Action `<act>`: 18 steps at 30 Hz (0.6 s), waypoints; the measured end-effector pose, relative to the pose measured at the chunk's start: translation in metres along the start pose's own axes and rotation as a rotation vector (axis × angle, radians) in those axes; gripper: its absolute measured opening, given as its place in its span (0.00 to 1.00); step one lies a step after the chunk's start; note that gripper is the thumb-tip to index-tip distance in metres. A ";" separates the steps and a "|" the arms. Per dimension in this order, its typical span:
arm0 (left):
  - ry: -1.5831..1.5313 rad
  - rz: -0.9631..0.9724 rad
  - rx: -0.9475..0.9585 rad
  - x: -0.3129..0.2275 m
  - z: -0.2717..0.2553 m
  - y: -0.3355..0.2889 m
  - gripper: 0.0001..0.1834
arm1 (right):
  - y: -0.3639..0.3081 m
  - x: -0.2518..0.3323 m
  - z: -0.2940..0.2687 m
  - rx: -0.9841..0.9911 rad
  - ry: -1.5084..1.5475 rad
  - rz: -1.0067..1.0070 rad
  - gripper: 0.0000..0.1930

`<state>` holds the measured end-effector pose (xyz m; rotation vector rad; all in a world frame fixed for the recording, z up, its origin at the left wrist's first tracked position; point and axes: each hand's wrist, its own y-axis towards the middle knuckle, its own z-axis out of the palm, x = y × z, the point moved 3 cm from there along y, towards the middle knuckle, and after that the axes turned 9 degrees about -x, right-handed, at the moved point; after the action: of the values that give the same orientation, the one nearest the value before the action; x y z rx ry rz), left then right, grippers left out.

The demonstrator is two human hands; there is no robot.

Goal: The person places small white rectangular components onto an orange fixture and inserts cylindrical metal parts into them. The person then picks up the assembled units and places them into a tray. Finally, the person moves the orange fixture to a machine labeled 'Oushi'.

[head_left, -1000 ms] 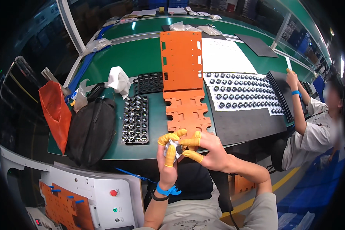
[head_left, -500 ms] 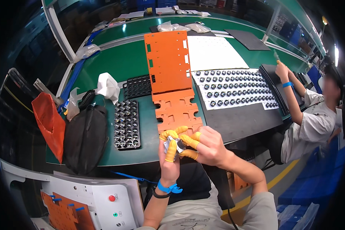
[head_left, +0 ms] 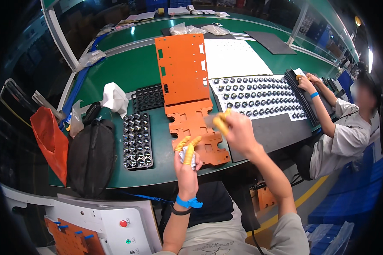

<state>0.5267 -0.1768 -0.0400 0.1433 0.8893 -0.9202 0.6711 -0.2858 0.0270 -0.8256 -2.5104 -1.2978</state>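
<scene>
My left hand (head_left: 186, 168), in yellow finger cots, is closed on a small white part (head_left: 185, 157) in front of the orange fixture. Over the fixture's notched lower plate (head_left: 191, 120), my right hand (head_left: 238, 129) pinches a small dark grey piece (head_left: 209, 121), smeared by motion; its exact kind cannot be made out. The fixture's perforated orange panel (head_left: 183, 68) stands behind. To the left, a black tray (head_left: 151, 140) holds rows of round, shiny, lens-like parts. Right of the fixture, rows of black round parts sit on a white sheet (head_left: 219, 94).
A second black tray (head_left: 148, 97), crumpled white wrap (head_left: 115, 98), a black bag (head_left: 90, 159) and an orange pouch (head_left: 49, 140) lie left. A black mat (head_left: 268, 135) borders the white sheet. A co-worker (head_left: 340, 123) handles something beside stacked black sheets at right.
My right hand has parted from the left, moving up and away over the fixture with the dark piece. My left hand keeps the white part. The co-worker's raised hand has come down.
</scene>
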 end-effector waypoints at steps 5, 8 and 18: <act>-0.118 -0.035 0.043 0.004 -0.008 0.010 0.17 | 0.031 -0.073 0.036 0.367 -0.029 0.424 0.23; -0.154 -0.070 0.068 0.006 -0.012 0.012 0.16 | 0.031 -0.096 0.053 0.492 0.070 0.510 0.23; -0.212 -0.101 0.102 0.009 -0.016 0.012 0.16 | 0.039 -0.102 0.072 0.835 0.048 0.737 0.14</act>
<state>0.5286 -0.1675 -0.0593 0.0874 0.6582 -1.0546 0.7825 -0.2504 -0.0310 -1.2446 -2.0404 -0.0202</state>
